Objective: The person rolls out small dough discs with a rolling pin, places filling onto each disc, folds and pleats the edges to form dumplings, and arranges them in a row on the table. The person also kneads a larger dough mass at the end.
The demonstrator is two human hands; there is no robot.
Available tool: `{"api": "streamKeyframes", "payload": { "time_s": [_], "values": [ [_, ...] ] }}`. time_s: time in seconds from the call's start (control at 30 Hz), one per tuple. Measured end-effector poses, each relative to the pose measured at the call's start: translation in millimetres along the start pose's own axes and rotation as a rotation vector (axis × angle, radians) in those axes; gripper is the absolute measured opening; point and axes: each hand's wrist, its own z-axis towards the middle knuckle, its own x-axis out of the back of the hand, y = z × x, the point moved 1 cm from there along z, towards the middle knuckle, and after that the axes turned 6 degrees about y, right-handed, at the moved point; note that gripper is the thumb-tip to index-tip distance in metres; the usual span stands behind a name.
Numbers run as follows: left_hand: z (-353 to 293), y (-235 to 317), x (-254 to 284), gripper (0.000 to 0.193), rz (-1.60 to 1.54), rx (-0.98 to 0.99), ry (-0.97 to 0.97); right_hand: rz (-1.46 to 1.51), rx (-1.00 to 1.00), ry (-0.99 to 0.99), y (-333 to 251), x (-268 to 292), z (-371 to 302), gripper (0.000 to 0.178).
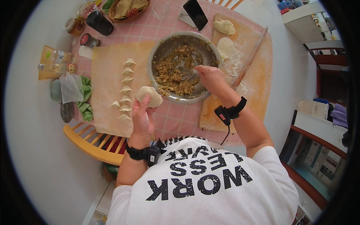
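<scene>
My left hand [143, 117] holds a round dumpling wrapper [153, 95], pinched under the thumb, just off the near left rim of a large metal bowl [154, 52]. Minced filling [170, 71] covers much of the bowl's inside. Over the bowl's right side, my right hand [210, 77] is closed around the handle of a spoon [186, 71], whose end reaches into the filling and is hard to make out. To the left, several folded dumplings [126, 89] lie in a column on a pale board or mat [107, 75].
At the right, a floured wooden board [258, 78] bears a rolling pin [250, 58], a dough lump [224, 27] and a flat wrapper [225, 48]. A phone [195, 15] leans behind the bowl. Bottles [56, 70], jars [74, 26] and a green cloth [86, 99] line the left edge.
</scene>
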Motion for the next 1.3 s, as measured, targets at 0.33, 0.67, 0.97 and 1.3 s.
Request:
{"api": "streamKeyframes", "payload": {
  "time_s": [0.33,0.67,0.97,1.3],
  "values": [
    [2,0,3,0.026,-0.036,-0.022,-0.024,-0.034,0.045,-0.048,-10,-8,-11,0.021],
    [2,3,9,0.025,-0.051,-0.014,-0.02,0.282,-0.098,-0.219,-8,-5,-25,0.021],
    [21,0,8,0.028,-0.112,-0.032,0.037,0.608,-0.449,-0.344,4,5,-31,0.021],
    [28,-2,10,0.029,-0.117,-0.008,0.035,0.251,-0.043,-0.097,-24,-8,-29,0.019]
  ]
}}
